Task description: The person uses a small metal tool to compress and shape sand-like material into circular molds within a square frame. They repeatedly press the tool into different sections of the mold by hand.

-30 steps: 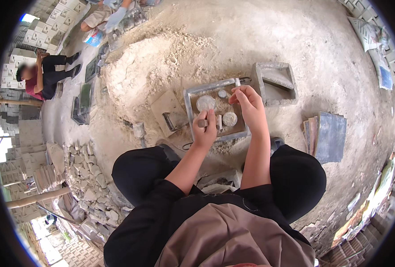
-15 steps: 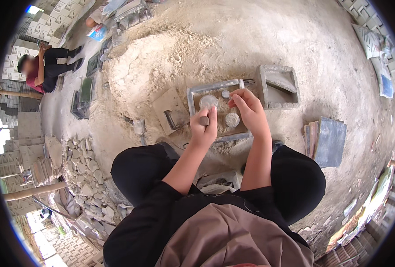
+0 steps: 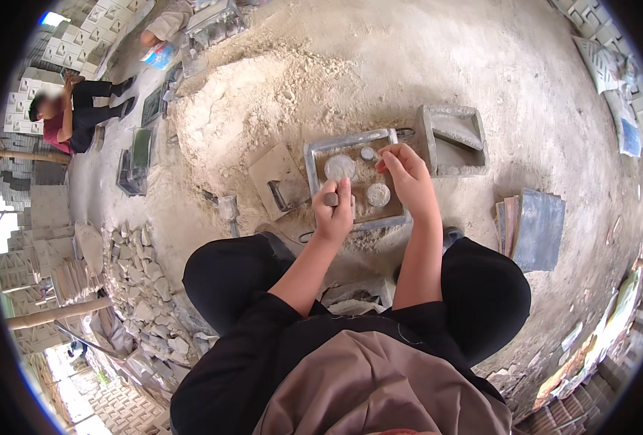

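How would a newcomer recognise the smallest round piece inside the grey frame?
Below and right of the pale powder heap lies a grey rectangular frame. Inside its upper edge, beside the right hand, sits the round piece, smaller than both other discs.

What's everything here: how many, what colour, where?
Frame: 1, grey, centre
Round discs: 3, pale grey, inside frame
Handled tool: 1, brown-ended, in left hand
Board: 1, beige, left of frame
Trough: 1, grey, right of frame
Panels: several, blue-grey and brown, farther right
Powder heap: 1, cream, beyond the board
Rubble: many pieces, pale, lower left
Bucket: 1, blue-white, upper left
Patterned blocks: many, cream, upper left
Other people: 2, one in dark red, upper left
Rim clutter: uncountable, mixed, mainly left
Legs: 2, black-clad, either side
Left hand: 1, bare, gripping tool
Right hand: 1, bare, over frame
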